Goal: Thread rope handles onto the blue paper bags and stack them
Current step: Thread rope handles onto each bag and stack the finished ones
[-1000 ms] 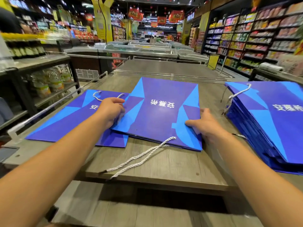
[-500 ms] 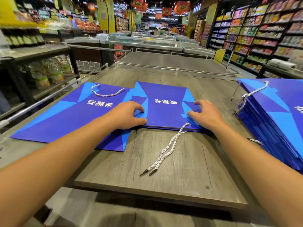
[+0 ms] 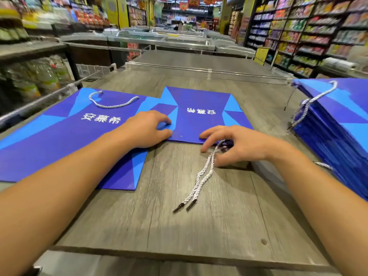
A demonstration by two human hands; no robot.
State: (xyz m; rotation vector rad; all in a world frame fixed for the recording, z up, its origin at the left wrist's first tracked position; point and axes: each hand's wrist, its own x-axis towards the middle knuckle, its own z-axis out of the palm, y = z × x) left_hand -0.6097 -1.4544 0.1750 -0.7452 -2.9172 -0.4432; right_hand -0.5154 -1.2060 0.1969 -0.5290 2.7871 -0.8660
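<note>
A flat blue paper bag [image 3: 201,100] with white lettering lies mid-table, its opening edge toward me. My left hand [image 3: 147,130] holds its near-left corner between thumb and forefinger. My right hand [image 3: 237,146] hovers with spread, bent fingers over the bag's near-right corner, touching the top of a loose white twisted rope [image 3: 201,176]. Both dark-tipped rope ends trail toward me on the wood. Another blue bag [image 3: 59,136] with a rope handle [image 3: 113,104] threaded in lies to the left, partly under my left forearm.
A tall stack of blue bags [image 3: 338,124] with rope handles sits at the right edge of the grey wooden table [image 3: 219,226]. A clear rail [image 3: 209,73] crosses the table's far side. Store shelves stand on both sides.
My right hand let go of the bag's right edge and moved onto the rope at the near corner. My left hand stayed on the left corner. The view moved closer.
</note>
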